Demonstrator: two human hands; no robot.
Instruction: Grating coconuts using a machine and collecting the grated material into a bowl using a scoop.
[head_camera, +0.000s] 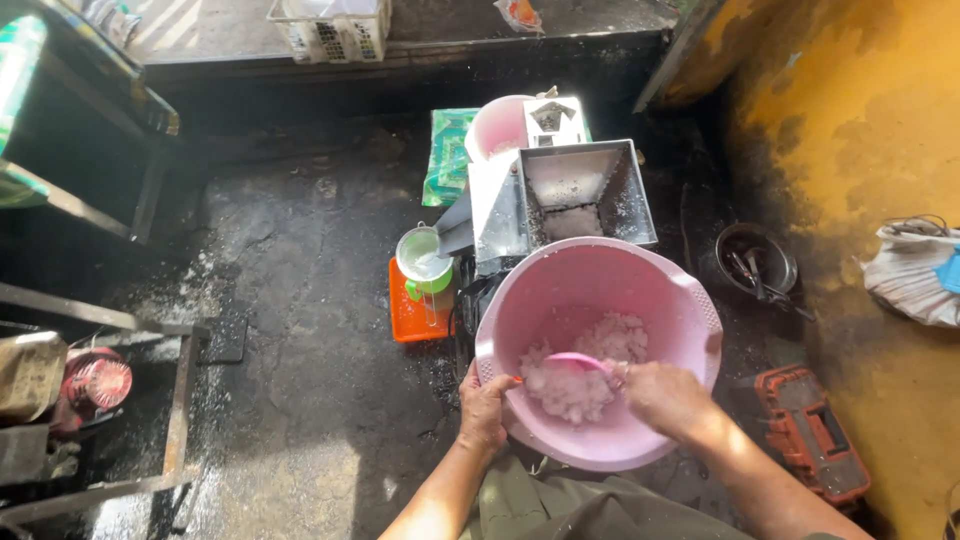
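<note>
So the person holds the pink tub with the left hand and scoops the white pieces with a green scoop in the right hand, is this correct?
Almost. The head view shows the scoop is pink, not green. The rest holds: the left hand grips the rim of the pink tub, and the right hand works the scoop in the white pieces.

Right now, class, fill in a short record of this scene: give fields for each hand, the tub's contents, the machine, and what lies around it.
Left hand: grips the rim of the pink tub
Right hand: holds a pink scoop in the tub
Contents: white chunks heaped at the bottom
Machine: grey metal hopper just beyond the tub, dusted white
Left of machine: green jug on an orange crate
Right: dark pan and orange toolbox by a yellow wall
</note>
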